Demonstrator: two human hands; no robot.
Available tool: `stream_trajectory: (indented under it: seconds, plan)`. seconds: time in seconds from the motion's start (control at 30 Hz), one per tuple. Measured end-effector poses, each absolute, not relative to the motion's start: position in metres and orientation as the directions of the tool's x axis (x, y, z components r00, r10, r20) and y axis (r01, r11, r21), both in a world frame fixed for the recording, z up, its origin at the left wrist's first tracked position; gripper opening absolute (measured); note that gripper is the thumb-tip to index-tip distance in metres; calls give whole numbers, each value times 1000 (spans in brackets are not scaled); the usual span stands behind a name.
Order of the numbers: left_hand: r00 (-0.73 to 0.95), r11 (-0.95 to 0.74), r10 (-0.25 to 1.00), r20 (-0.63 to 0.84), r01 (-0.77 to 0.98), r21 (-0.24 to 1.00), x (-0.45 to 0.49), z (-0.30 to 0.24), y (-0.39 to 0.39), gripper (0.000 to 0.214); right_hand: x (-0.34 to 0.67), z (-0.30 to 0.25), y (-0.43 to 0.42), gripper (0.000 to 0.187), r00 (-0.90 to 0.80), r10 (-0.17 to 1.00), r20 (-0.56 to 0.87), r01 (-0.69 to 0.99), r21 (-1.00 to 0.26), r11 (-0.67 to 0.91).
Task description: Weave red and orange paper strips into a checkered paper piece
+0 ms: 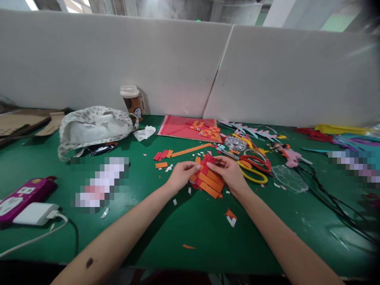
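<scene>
Between my hands is a woven piece of orange and red paper strips [211, 183], tilted on the table. My left hand [182, 176] pinches its left upper edge between thumb and fingers. On the opposite side my right hand [230, 172] grips the upper right edge, thumb over the red part. Loose red and orange paper pieces [162, 155] and a long orange strip [191, 149] lie just beyond my left hand. Scissors with red and yellow handles [253, 168] rest beside my right hand. Farther back, finished-looking woven paper fish [208, 132] lie on a red sheet [175, 127].
A green table [154, 241] carries paper scraps. At left are a purple power strip [29, 196] with a white charger [35, 213], a patterned cloth bag [97, 130] and a lidded cup [132, 103]. Black cables [329, 198] run along the right. A white partition [103, 59] stands behind.
</scene>
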State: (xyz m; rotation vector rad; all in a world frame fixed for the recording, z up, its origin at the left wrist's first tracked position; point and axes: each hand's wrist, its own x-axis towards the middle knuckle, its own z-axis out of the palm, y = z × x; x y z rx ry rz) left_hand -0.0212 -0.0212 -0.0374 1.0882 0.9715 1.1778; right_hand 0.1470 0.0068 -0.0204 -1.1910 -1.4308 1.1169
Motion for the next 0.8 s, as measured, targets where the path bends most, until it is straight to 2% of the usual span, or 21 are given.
stream_trajectory:
  seconds: [0.5, 0.8]
  plan:
    - [141, 18, 990, 6, -167, 986, -20, -38, -21, 24, 144, -16, 4, 32, -96, 994, 57, 133, -989, 69]
    - [201, 3, 979, 25, -136, 991, -19, -39, -22, 24, 145, -20, 6, 32, -102, 989, 107, 145, -982, 121]
